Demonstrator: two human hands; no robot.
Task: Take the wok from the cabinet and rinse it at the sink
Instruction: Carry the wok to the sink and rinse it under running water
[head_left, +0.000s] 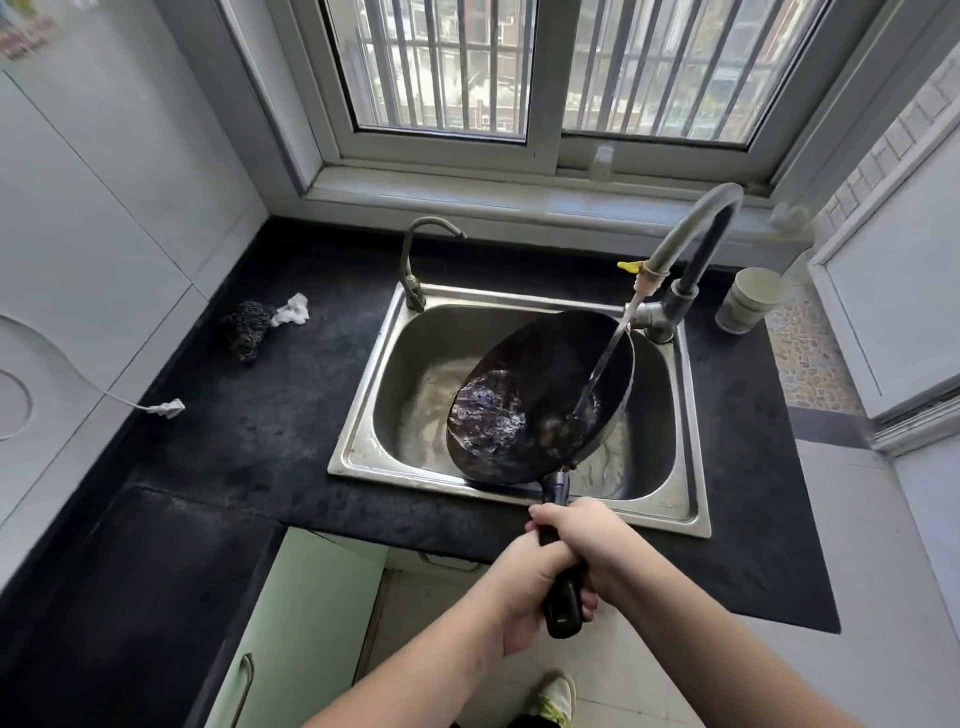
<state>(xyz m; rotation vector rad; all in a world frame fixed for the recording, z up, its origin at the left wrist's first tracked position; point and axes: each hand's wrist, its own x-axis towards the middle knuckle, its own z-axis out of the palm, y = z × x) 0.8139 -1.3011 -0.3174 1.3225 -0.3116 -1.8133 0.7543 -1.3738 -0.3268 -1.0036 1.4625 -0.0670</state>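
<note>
A dark wok (540, 395) hangs tilted over the steel sink (363, 415), its left side lower and its bowl wet. Water streams from the tall tap (691, 244) onto the wok's right inner wall. Both hands grip the wok's black handle (563, 608) in front of the sink. My right hand (582, 535) holds it nearer the pan. My left hand (524, 587) wraps the handle farther back, just behind the right hand.
A small second tap (415, 260) stands at the sink's back left. A scrubber and white rag (260, 322) lie on the black counter (234, 426) to the left. A cup (748, 301) stands right of the tap. A green cabinet door (291, 623) is below.
</note>
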